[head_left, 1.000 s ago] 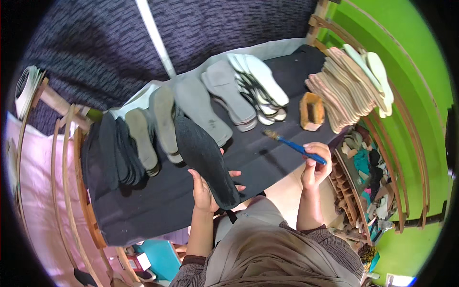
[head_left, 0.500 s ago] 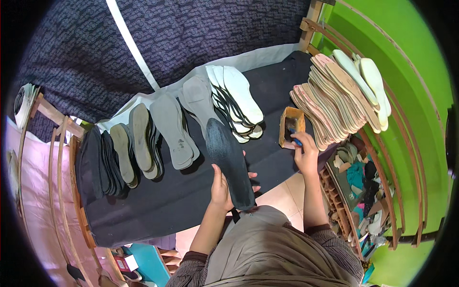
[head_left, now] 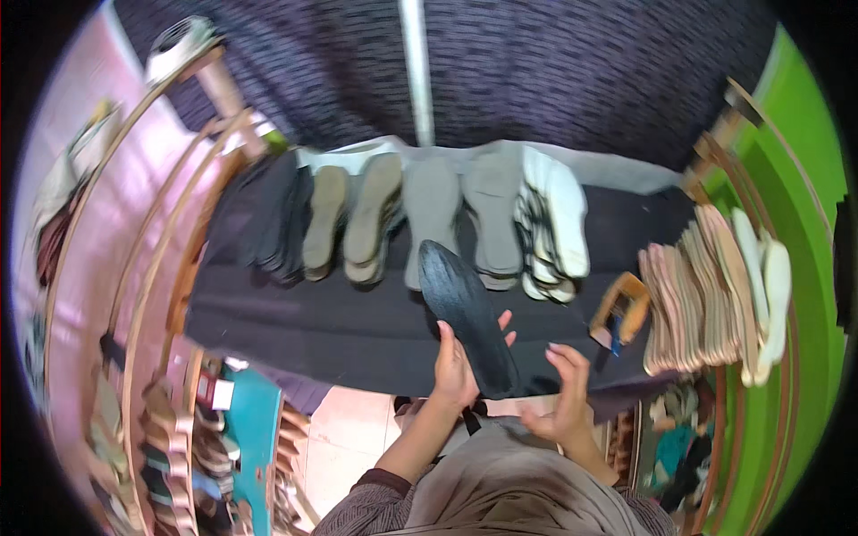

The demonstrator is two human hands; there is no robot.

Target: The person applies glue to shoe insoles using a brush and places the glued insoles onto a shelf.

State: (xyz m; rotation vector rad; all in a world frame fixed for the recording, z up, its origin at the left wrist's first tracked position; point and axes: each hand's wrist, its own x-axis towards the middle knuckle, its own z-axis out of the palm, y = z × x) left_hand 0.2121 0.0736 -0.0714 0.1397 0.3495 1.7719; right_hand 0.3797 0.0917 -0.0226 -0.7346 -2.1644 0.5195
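One black sole [head_left: 469, 322], held at left

Left hand [head_left: 457, 375] clamps the black sole between thumb and fingers, fingertips showing past its right edge; it slants above the near side of the table [head_left: 295, 326]. Right hand [head_left: 569, 402] is beside it, thumb and fingers apart. A blue handle [head_left: 615, 337] shows at the tub [head_left: 635, 320], near beige soles [head_left: 697, 299].
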